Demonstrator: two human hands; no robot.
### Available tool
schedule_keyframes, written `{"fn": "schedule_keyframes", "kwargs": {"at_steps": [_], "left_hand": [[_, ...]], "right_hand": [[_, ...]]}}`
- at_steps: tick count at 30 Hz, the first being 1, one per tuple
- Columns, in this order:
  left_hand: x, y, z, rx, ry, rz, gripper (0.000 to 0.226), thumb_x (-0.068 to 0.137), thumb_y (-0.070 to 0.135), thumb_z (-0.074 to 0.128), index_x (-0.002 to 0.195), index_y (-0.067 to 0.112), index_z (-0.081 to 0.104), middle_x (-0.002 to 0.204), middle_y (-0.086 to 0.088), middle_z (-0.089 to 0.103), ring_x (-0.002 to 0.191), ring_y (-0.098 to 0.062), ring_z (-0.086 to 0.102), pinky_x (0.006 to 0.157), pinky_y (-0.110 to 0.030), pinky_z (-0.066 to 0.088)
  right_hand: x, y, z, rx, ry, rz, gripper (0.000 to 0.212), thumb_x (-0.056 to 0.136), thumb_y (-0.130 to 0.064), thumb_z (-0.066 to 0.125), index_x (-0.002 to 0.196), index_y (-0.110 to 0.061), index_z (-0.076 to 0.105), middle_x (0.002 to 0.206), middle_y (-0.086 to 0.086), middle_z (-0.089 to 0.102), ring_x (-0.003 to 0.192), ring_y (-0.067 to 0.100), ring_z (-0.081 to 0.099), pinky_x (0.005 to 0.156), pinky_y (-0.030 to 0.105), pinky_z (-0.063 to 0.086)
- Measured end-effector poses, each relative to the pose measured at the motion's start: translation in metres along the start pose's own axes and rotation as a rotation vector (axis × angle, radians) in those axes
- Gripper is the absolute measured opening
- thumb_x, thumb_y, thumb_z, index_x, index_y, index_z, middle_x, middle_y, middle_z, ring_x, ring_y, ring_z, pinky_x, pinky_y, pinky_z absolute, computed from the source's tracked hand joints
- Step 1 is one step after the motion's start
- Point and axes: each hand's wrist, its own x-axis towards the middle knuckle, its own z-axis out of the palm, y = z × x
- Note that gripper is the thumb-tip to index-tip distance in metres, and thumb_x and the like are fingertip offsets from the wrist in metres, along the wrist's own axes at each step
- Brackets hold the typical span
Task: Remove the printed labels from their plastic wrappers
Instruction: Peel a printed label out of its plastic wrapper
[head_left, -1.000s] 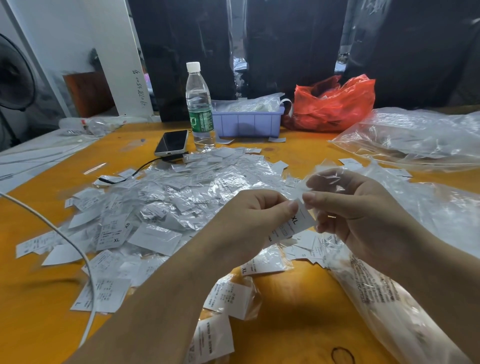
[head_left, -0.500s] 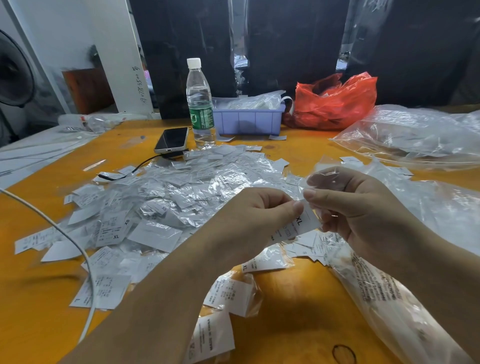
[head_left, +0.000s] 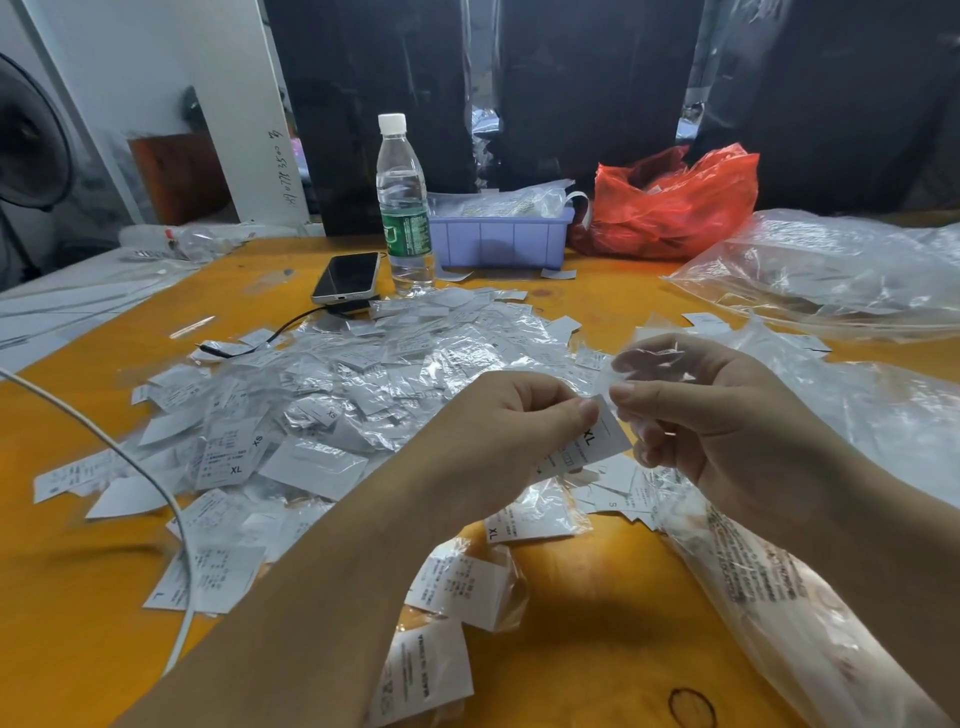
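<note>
- The left hand (head_left: 498, 436) pinches a white printed label (head_left: 597, 441) marked XL between thumb and curled fingers, held above the orange tabletop (head_left: 597, 597).
- The right hand (head_left: 727, 431) pinches a clear plastic wrapper (head_left: 652, 364) just beside the label's upper corner — thumb and forefinger closed on the film.
- Behind the hands lies a wide heap of labels and wrappers (head_left: 363, 379), some still sealed, spread across the tabletop.
- At the far edge stand a water bottle (head_left: 402, 208), a phone (head_left: 347, 276) just left of it, a lilac bin (head_left: 501, 239) and a red plastic bag (head_left: 670, 208).
- Large clear bags (head_left: 831, 270) lie to the right; a white cable (head_left: 130, 462) crosses the left side.
</note>
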Motion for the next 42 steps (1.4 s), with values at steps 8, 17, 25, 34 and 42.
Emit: {"fn": "schedule_keyframes", "kwargs": {"at_steps": [8, 17, 25, 34, 42], "left_hand": [[0.0008, -0.0012, -0.0007, -0.003, 0.012, 0.003, 0.022, 0.094, 0.040, 0.059, 0.083, 0.027, 0.074, 0.068, 0.008, 0.066, 0.057, 0.001, 0.052, 0.051, -0.011, 0.041], [0.0009, -0.0019, 0.0002, -0.005, 0.046, 0.007, 0.024, 0.093, 0.040, 0.060, 0.080, 0.025, 0.074, 0.061, 0.012, 0.061, 0.052, -0.001, 0.047, 0.046, -0.012, 0.038], [0.0001, -0.0005, 0.0005, 0.007, 0.017, -0.002, 0.021, 0.093, 0.041, 0.061, 0.082, 0.029, 0.074, 0.067, 0.011, 0.065, 0.057, -0.002, 0.050, 0.049, -0.011, 0.039], [-0.0003, 0.0004, 0.0013, -0.032, -0.005, -0.005, 0.024, 0.094, 0.037, 0.061, 0.082, 0.022, 0.075, 0.066, 0.013, 0.066, 0.055, 0.006, 0.054, 0.053, -0.008, 0.042], [-0.0023, 0.0041, 0.0005, -0.034, 0.010, -0.019, 0.025, 0.094, 0.036, 0.061, 0.077, 0.025, 0.074, 0.068, 0.010, 0.064, 0.058, 0.001, 0.053, 0.053, -0.010, 0.041]], "right_hand": [[0.0005, 0.0012, 0.0003, -0.016, -0.016, 0.001, 0.035, 0.056, -0.011, 0.075, 0.090, -0.012, 0.066, 0.064, 0.001, 0.062, 0.048, 0.013, 0.050, 0.046, 0.025, 0.045], [-0.0006, -0.0004, 0.0001, -0.076, -0.035, -0.001, 0.040, 0.058, -0.012, 0.075, 0.096, -0.011, 0.063, 0.067, 0.002, 0.065, 0.050, 0.013, 0.054, 0.048, 0.023, 0.047], [0.0009, -0.0007, -0.0022, -0.079, 0.015, -0.034, 0.026, 0.058, -0.020, 0.077, 0.082, -0.018, 0.068, 0.062, 0.004, 0.063, 0.056, 0.017, 0.053, 0.046, 0.023, 0.044], [0.0016, -0.0004, -0.0036, -0.042, -0.071, -0.021, 0.035, 0.054, -0.014, 0.086, 0.085, -0.017, 0.069, 0.061, 0.004, 0.060, 0.047, 0.014, 0.049, 0.045, 0.023, 0.042], [0.0000, -0.0007, -0.0014, 0.001, -0.078, -0.013, 0.035, 0.057, -0.011, 0.077, 0.090, -0.013, 0.066, 0.066, 0.006, 0.063, 0.048, 0.014, 0.051, 0.045, 0.024, 0.044]]}}
